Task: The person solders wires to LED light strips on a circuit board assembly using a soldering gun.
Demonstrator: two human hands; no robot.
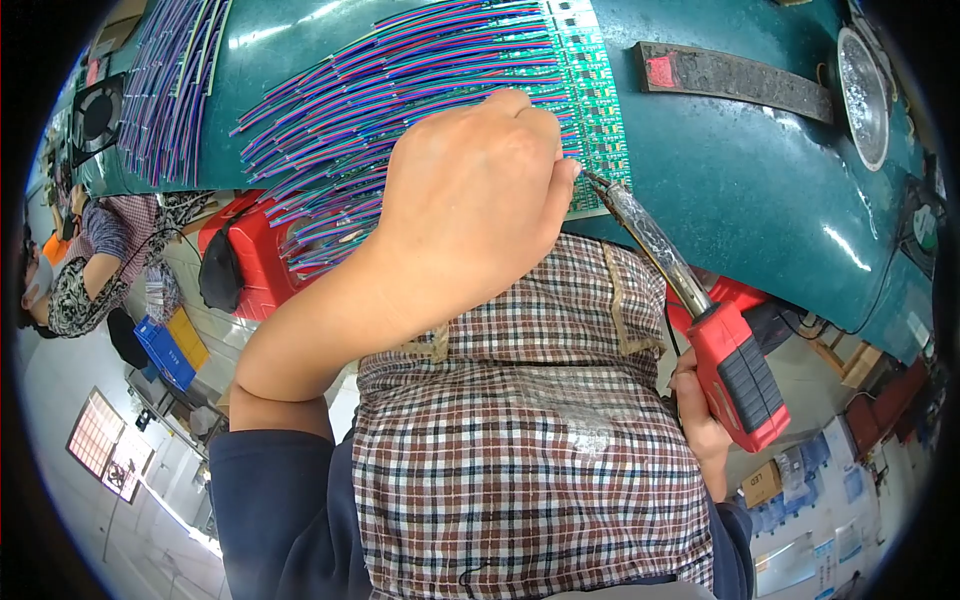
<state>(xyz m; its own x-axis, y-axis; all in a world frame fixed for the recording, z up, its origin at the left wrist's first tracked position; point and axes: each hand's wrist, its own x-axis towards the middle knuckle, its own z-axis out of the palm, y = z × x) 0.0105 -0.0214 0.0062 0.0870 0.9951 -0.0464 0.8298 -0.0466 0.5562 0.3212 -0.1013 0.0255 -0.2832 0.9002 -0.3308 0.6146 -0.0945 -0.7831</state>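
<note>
Green boards in one joined panel (600,110) lay on the table (720,160) in front of the person, close to its near edge, probably so that both hands could reach them without stretching. Thin coloured wires (330,100) fanned away to the left from the panel, some of their ends reaching past the table's edge; spread that way, they seemed to leave the panel's right side open to the tool. The left hand (475,190) lay over the wires with its fingers curled under and its thumb by the panel, perhaps to steady something small, but the fingertips were mostly hidden and whether they pinched a wire could not be told. The right hand (703,425) was closed around the red and black handle of a soldering iron (725,350), well back from the metal shaft, likely to stay clear of heat. The iron slanted up from the lower right, its tip just beside the left thumb, an angle that appeared to keep the two arms from crossing. A dark bar (740,82) and a round metal dish (866,98) sat farther right, apart from the wires, presumably within the right hand's reach.
</note>
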